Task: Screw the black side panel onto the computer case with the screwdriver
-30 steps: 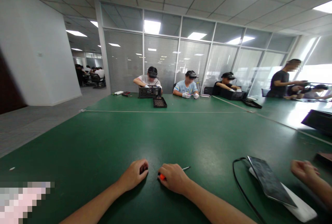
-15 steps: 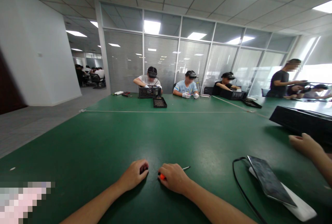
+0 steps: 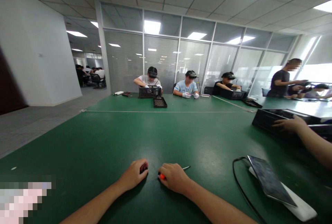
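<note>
On the green table, my right hand is closed around a screwdriver. Its orange-red handle end shows by the thumb, and the thin metal shaft sticks out beyond the knuckles to the right. Just to the left rests my left hand, with the fingers curled in. A dark spot shows between its thumb and fingers; whether anything is held there is hidden. A small gap separates the two hands.
A phone lies on a white power bank with a black cable. At right, another person's hand reaches to a black computer case. Several people sit across the table. A pixelated pink patch covers the lower left.
The black case at right has shifted left and sits flatter, and the neighbour's hand has moved up and left onto it. My own hands have stayed put.
</note>
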Tool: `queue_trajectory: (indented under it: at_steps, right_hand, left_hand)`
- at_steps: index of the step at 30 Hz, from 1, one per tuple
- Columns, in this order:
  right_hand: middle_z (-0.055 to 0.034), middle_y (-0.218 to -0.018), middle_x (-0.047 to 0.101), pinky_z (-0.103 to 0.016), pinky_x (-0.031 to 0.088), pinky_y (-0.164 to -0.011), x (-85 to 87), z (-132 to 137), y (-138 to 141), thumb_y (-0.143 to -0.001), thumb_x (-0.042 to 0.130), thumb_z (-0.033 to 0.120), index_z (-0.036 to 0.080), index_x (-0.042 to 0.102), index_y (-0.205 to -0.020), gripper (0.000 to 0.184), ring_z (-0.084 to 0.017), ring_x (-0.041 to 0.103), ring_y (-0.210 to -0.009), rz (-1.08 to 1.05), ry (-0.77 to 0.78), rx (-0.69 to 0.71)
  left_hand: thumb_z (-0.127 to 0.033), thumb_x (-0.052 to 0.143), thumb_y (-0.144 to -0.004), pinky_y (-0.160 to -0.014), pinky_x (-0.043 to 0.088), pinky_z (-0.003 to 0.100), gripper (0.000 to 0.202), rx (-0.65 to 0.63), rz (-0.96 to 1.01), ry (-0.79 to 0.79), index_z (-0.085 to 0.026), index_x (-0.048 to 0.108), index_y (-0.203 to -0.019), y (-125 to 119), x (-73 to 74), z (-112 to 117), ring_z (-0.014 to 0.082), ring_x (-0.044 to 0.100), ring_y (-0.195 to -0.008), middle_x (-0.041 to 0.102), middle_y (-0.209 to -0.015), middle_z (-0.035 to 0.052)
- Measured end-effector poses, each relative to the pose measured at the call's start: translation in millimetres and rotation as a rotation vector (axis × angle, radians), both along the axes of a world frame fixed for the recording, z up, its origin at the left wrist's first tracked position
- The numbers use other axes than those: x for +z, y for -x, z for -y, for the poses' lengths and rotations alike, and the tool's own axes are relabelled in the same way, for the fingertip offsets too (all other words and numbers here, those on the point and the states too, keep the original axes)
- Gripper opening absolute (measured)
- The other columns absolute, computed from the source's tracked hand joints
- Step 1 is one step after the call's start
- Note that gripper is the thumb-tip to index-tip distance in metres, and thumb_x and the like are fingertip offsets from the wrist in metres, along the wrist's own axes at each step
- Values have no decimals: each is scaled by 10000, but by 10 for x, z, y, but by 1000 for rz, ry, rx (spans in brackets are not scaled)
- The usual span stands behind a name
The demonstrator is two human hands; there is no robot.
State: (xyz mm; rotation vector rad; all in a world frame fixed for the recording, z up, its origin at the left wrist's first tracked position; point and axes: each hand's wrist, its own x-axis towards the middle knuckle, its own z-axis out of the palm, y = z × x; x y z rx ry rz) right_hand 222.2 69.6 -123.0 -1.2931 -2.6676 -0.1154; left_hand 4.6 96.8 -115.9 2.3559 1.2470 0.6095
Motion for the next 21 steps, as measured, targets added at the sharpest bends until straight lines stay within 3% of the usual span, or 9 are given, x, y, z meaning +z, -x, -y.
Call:
queue_trajectory:
  at_steps: [21]
  right_hand:
    - [-34,-873,615,-251,362,-648,-31,-13,-7,-841,442,287,197,569,-953,192,-160,566,-776,-26,-11,7]
  left_hand:
    - [-250,471,-779,-663,355,249,103,-27,17,-19,-176,541,-794,11,-19,-13,143,479,-695,533,-709,-4]
